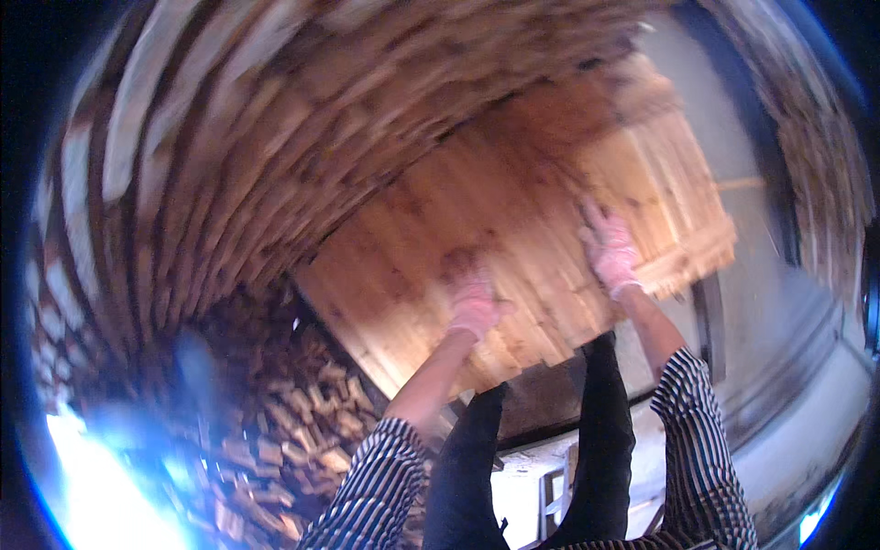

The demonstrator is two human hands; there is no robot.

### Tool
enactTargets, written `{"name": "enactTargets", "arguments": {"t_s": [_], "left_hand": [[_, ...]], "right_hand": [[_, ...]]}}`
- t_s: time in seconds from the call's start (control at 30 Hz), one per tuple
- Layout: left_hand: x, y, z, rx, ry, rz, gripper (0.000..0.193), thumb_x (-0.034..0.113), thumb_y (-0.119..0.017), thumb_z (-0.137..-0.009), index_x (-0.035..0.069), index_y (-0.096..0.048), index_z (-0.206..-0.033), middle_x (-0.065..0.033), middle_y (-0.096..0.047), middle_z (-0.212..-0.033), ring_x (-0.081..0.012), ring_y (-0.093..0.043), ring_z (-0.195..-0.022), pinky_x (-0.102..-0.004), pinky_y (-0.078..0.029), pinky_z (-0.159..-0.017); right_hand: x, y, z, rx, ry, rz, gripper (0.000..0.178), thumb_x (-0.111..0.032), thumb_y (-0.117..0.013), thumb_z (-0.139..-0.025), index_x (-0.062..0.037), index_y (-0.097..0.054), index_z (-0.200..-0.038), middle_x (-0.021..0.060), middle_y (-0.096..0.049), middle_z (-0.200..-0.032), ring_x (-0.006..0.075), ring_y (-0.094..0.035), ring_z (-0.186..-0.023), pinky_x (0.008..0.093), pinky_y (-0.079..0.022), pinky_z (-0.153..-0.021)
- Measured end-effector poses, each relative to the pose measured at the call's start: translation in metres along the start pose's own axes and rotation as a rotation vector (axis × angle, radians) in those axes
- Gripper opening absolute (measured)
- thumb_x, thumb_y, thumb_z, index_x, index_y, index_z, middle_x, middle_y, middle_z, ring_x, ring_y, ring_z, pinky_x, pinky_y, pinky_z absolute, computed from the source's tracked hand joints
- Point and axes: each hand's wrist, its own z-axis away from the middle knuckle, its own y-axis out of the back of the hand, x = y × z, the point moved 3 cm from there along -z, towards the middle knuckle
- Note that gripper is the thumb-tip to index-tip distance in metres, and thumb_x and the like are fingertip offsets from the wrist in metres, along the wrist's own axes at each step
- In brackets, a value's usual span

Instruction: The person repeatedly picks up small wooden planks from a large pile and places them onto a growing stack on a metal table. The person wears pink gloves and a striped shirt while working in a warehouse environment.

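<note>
Pale wooden boards (536, 247) lie side by side in front of my legs, forming a broad slanted layer with knots and uneven near ends. My left hand (477, 298), in a pink-and-white glove, rests on the near middle of these boards, its fingers blurred but spread and its thumb out to the side. Farther right and a little farther away, my right hand (610, 246), gloved the same way, lies on the boards with its fingers stretched out. Neither hand is wrapped round a board.
Tall stacks of rough wood pieces (238, 147) curve along the left and far side. A heap of short wood offcuts (312, 412) lies at the lower left. Another wood stack (825, 165) stands at the far right, beyond a grey floor (752, 220).
</note>
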Motion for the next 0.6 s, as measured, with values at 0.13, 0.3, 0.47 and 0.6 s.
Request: {"name": "enactTargets", "arguments": {"t_s": [0.13,0.3,0.47,0.6], "left_hand": [[-0.030,-0.024,-0.018,-0.080,-0.066,0.078,0.114,0.046,-0.075,-0.079,0.007,-0.012,-0.166,-0.0298,-0.015,-0.168,-0.0453,-0.012,-0.157,-0.0528,-0.012,-0.128],[-0.050,0.067,0.052,-0.027,0.141,0.399,0.093,0.050,-0.069,-0.088,0.007,-0.031,-0.160,-0.0282,-0.036,-0.160,-0.0412,-0.035,-0.149,-0.0453,-0.031,-0.124],[-0.076,0.109,0.237,0.233,0.403,0.876,0.086,0.054,-0.066,-0.091,0.011,-0.034,-0.158,-0.0272,-0.044,-0.155,-0.0438,-0.044,-0.142,-0.0481,-0.038,-0.117],[-0.088,0.037,0.380,0.333,0.514,0.847,0.088,0.056,-0.063,-0.093,0.002,-0.036,-0.157,-0.0241,-0.039,-0.160,-0.0379,-0.040,-0.147,-0.0438,-0.034,-0.120]], "right_hand": [[0.014,-0.009,0.002,0.110,0.073,-0.008,0.069,-0.026,-0.062,-0.098,-0.0308,-0.034,-0.162,0.0267,-0.051,-0.146,0.0440,-0.051,-0.130,0.0512,-0.042,-0.109],[-0.034,0.028,-0.002,-0.293,-0.056,0.436,0.088,-0.037,-0.069,-0.092,-0.0265,-0.021,-0.166,0.0278,-0.049,-0.149,0.0475,-0.048,-0.133,0.0502,-0.042,-0.110],[-0.049,0.015,0.031,-0.371,0.168,0.443,0.098,-0.045,-0.071,-0.089,-0.0105,-0.020,-0.165,0.0298,-0.060,-0.125,0.0434,-0.063,-0.107,0.0508,-0.053,-0.088],[-0.101,0.020,0.088,-0.329,0.464,0.160,0.095,-0.043,-0.067,-0.093,-0.0047,-0.017,-0.164,0.0314,-0.067,-0.118,0.0456,-0.069,-0.083,0.0526,-0.055,-0.069]]}}
